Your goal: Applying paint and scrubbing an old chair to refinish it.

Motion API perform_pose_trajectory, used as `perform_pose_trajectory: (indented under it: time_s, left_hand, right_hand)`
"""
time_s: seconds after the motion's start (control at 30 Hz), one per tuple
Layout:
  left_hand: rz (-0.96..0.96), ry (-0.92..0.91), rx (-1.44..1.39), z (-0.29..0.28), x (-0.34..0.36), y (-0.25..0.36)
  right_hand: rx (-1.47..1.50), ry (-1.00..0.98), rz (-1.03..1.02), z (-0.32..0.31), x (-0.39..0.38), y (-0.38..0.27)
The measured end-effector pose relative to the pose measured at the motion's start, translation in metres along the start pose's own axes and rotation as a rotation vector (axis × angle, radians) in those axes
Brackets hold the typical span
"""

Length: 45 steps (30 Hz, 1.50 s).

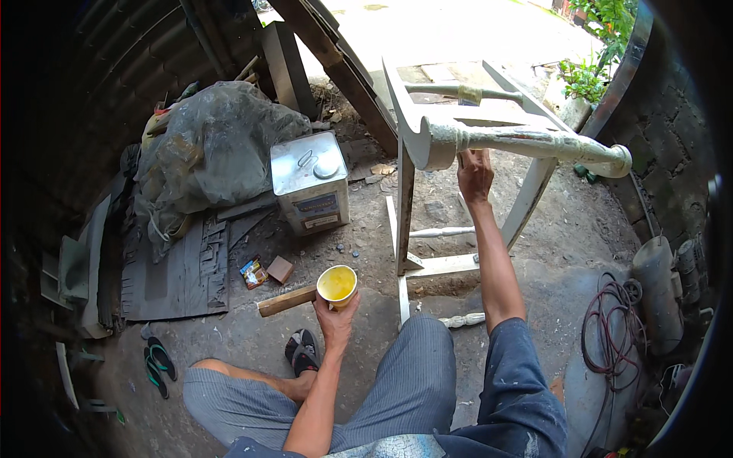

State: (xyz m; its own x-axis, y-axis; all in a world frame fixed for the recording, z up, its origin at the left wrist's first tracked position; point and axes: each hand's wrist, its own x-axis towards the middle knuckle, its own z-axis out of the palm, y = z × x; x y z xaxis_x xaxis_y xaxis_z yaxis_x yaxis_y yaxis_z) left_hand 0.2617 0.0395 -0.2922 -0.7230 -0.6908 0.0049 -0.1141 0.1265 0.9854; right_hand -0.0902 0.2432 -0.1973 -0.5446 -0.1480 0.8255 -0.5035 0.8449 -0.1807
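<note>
One small cup [340, 304] of yellow liquid [337, 284] sits in the person's left hand [336, 324], with the fingers curled around it. The right hand [476, 179] grips a paintbrush [469, 96], partly hidden behind the round rail [527, 140] of a white wooden frame [527, 202]. That frame stands to the right, farther off than the cup. Left of it is a boxy metal tin [309, 183]. Flip-flops [160, 360] lie at the near left.
</note>
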Motion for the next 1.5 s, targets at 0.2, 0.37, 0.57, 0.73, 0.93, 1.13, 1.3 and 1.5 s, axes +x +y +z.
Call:
perform_pose_trajectory:
  time_s: [0.2,0.37,0.57,0.73,0.93,1.13,1.3,1.5]
  left_hand:
    - [0.005,0.001,-0.101,0.010,0.000,0.014]
    - [0.028,-0.023,-0.129,0.016,-0.003,0.024]
    - [0.050,-0.039,-0.140,0.011,-0.005,0.026]
    - [0.036,-0.013,-0.161,0.020,-0.003,0.017]
    - [0.135,-0.055,-0.097,0.030,-0.003,0.044]
    - [0.078,-0.209,-0.192,0.038,-0.012,0.054]
    - [0.049,-0.382,-0.146,0.056,-0.038,0.065]
    - [0.118,-0.534,-0.010,0.064,-0.054,0.064]
  right_hand:
    - [0.048,0.007,-0.005,-0.026,-0.025,-0.005]
    - [0.003,0.070,-0.022,-0.026,0.003,0.005]
    - [-0.037,0.000,0.004,-0.013,0.018,0.012]
    - [0.047,-0.203,0.001,-0.074,-0.002,-0.002]
    - [0.299,-0.390,0.295,-0.133,-0.088,0.004]
    - [0.468,-0.397,0.649,-0.202,-0.161,0.003]
    - [0.538,-0.373,0.859,-0.255,-0.184,0.009]
    - [0.513,-0.394,0.889,-0.278,-0.169,0.004]
